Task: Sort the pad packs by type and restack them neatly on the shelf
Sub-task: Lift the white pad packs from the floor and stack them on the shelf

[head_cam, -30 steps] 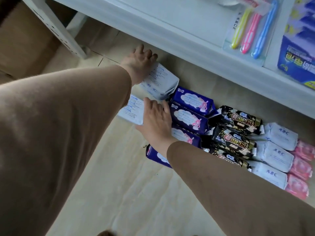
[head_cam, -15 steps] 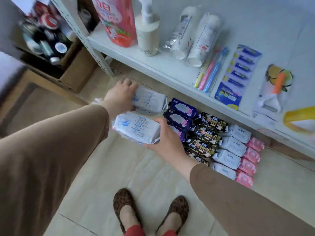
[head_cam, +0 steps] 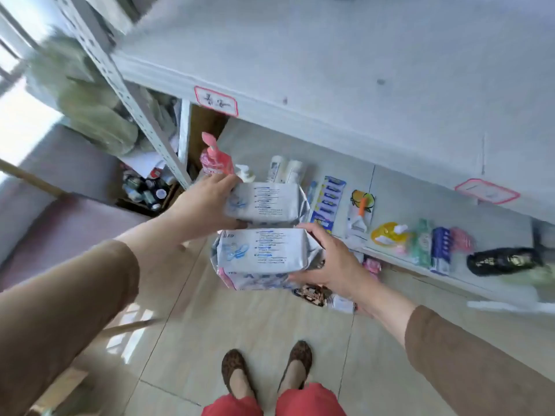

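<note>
My left hand (head_cam: pixel 207 202) grips a white pad pack with blue print (head_cam: pixel 267 202) by its left end, held up in front of the shelves. My right hand (head_cam: pixel 333 262) grips a second white pad pack (head_cam: pixel 261 253) by its right end, just below the first; another white pack with pink trim (head_cam: pixel 255 279) seems to lie under it. On the floor behind my right hand, a black pad pack (head_cam: pixel 312 292), a white pack (head_cam: pixel 342 303) and a pink pack end (head_cam: pixel 372 264) peek out; the other packs there are hidden.
A wide grey shelf board (head_cam: pixel 330 70) with a red-bordered label (head_cam: pixel 215 101) spans the top. The lower shelf (head_cam: pixel 450 211) carries a pink pump bottle (head_cam: pixel 214 159), white tubes, toothbrushes, a razor card and a black pouch (head_cam: pixel 504 261). A box of cans (head_cam: pixel 144 190) stands left. My shoes (head_cam: pixel 237 367) are on the tiled floor.
Both hands have lifted white pad packs from the floor row up to chest height, one above the other. The view has risen from the floor to the upper shelves.
</note>
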`<act>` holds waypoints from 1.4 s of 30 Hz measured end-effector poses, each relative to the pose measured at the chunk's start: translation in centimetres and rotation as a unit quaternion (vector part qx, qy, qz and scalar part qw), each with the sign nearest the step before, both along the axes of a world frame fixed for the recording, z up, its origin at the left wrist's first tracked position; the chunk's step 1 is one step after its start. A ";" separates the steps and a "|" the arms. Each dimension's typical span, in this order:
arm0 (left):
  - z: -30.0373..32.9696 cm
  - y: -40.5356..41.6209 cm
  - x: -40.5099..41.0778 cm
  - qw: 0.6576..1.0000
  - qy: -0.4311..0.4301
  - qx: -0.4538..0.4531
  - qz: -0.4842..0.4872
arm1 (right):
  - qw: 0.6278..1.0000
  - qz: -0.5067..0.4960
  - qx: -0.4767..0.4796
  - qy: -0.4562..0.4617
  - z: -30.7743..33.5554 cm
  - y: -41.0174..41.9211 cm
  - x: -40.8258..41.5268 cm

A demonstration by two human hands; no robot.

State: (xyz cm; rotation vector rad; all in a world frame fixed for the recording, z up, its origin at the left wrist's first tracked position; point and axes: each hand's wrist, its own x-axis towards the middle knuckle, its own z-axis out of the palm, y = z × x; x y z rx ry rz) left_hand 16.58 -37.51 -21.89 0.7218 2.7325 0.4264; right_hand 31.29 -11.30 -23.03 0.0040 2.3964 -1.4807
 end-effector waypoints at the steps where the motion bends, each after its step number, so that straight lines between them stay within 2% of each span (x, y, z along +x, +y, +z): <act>1: 2.7 0.1 -0.5 1.000 0.010 0.011 -0.008 | 1.000 -0.005 -0.006 0.012 2.4 0.3 -0.4; 7: 15.3 3.9 -7.4 0.993 0.094 0.063 -0.044 | 0.995 -0.048 -0.033 0.086 12.6 3.0 -5.5; 14: 21.5 10.8 -19.7 0.988 0.138 0.053 -0.048 | 0.981 -0.101 -0.081 0.146 16.6 7.3 -15.8; 19: 21.6 13.7 -27.7 0.991 0.108 0.072 -0.010 | 0.977 -0.131 -0.088 0.144 16.2 9.3 -22.4; 28: 17.6 16.8 -39.5 0.993 0.085 0.068 -0.034 | 0.971 -0.176 -0.115 0.116 14.0 9.0 -30.2; 37: 15.8 17.2 -43.0 0.987 0.089 0.108 -0.077 | 0.961 -0.216 -0.157 0.073 14.1 8.2 -34.3; 42: 18.3 15.3 -44.3 0.990 0.000 0.128 -0.052 | 0.966 -0.214 -0.131 0.055 15.0 8.0 -36.1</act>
